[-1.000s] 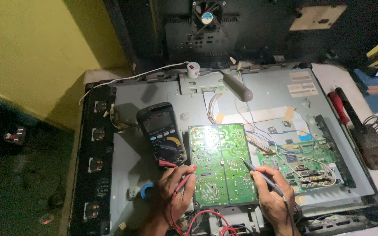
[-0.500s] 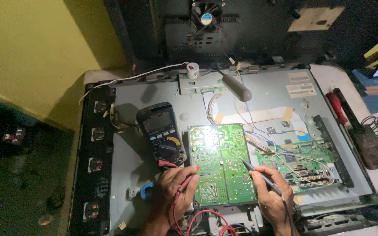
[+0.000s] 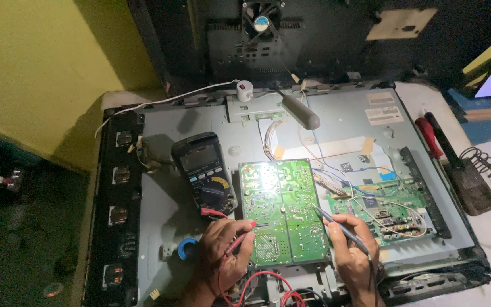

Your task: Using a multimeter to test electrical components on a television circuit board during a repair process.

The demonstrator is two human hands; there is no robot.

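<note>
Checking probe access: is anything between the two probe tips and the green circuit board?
Nothing visible. The left hand holds the red probe at the green board's left edge; the right hand holds the dark probe with its tip on the board's right side.

Single head-worn camera, looking steeply down and forward over workbench from person's side. Near range: left hand (image 3: 223, 250) and right hand (image 3: 350, 250) enter at bottom edge, green circuit board (image 3: 282, 210) just below frame centre. Opened flat-screen chassis (image 3: 336, 122) fills most of view, slightly rotated. Yellow wall (image 3: 41, 68) upper left, dark equipment along top. No second view, so no shared area.
</note>
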